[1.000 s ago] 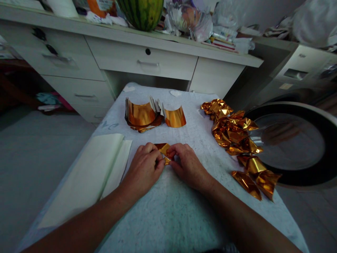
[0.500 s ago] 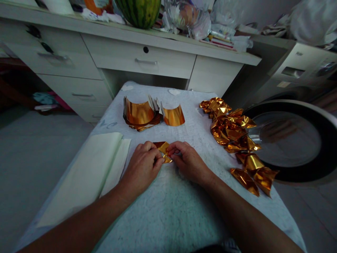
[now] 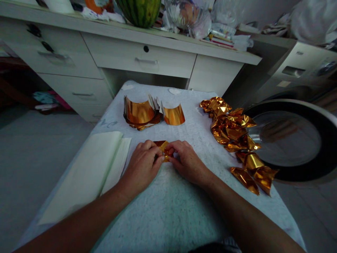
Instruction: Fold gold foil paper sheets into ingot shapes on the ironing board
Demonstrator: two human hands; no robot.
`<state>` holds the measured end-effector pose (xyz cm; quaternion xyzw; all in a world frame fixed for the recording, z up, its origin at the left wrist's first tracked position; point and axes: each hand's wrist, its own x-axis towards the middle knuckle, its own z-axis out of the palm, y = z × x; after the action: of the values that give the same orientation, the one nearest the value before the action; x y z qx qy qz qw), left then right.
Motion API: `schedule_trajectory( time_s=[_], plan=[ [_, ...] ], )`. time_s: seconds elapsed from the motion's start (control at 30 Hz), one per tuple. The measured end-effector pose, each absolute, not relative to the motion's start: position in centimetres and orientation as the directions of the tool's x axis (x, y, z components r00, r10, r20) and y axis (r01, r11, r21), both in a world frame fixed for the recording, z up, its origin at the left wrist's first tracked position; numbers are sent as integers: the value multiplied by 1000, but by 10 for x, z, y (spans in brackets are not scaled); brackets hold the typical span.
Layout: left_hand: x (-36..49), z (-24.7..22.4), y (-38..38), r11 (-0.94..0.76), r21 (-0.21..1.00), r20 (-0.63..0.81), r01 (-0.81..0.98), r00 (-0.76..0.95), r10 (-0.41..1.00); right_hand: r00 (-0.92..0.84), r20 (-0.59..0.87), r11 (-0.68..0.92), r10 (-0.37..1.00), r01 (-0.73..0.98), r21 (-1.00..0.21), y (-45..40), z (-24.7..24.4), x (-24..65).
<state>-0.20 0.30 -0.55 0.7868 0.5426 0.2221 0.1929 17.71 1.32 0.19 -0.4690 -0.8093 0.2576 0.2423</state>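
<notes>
A small sheet of gold foil paper (image 3: 166, 156), partly folded, lies on the cloth-covered table between my hands. My left hand (image 3: 146, 161) grips its left side, thumb and fingers closed together. At the right side, my right hand (image 3: 185, 161) pinches the foil, and its fingers cover part of the folds. Beyond them stands a stack of curled gold foil sheets (image 3: 140, 113), with a single curled sheet (image 3: 174, 116) beside it. To the right is a heap of folded gold foil pieces (image 3: 229, 130).
White paper sheets (image 3: 84, 179) lie at the table's left under my left forearm. A drawer counter (image 3: 168, 61) holding a watermelon (image 3: 139, 12) and clutter borders the far side. The round open door (image 3: 292, 140) of a washing machine (image 3: 295, 70) stands right of the table.
My right fingers have shifted slightly left over the foil, covering more of it and changing how it is folded. My left hand stays nearly where it was.
</notes>
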Motion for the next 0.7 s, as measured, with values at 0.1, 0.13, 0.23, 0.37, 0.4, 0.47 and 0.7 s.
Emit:
schedule_trajectory(
  time_s=[0.1, 0.13, 0.23, 0.37, 0.4, 0.47, 0.7],
  plan=[
    [-1, -6, 4, -340, 526, 145, 780, 311, 939, -462, 138, 435, 876, 635, -639, 12, 4, 178],
    [-1, -6, 4, -339, 523, 145, 782, 310, 940, -465, 133, 435, 875, 635, -639, 12, 5, 178],
    [-1, -5, 5, -336, 527, 139, 780, 311, 940, -467, 121, 424, 876, 625, -655, 11, 6, 179],
    [-1, -4, 5, -324, 542, 124, 776, 307, 944, -453, 121, 393, 883, 574, -718, 13, 6, 181],
    [-1, -4, 5, -322, 541, 124, 777, 305, 944, -447, 119, 382, 886, 562, -734, 13, 6, 182],
    [-1, -4, 5, -325, 539, 129, 777, 305, 944, -435, 114, 364, 893, 551, -751, 14, 6, 182],
    [-1, -6, 4, -333, 546, 144, 769, 305, 941, -386, 96, 339, 918, 631, -698, 14, 4, 175]
  ],
)
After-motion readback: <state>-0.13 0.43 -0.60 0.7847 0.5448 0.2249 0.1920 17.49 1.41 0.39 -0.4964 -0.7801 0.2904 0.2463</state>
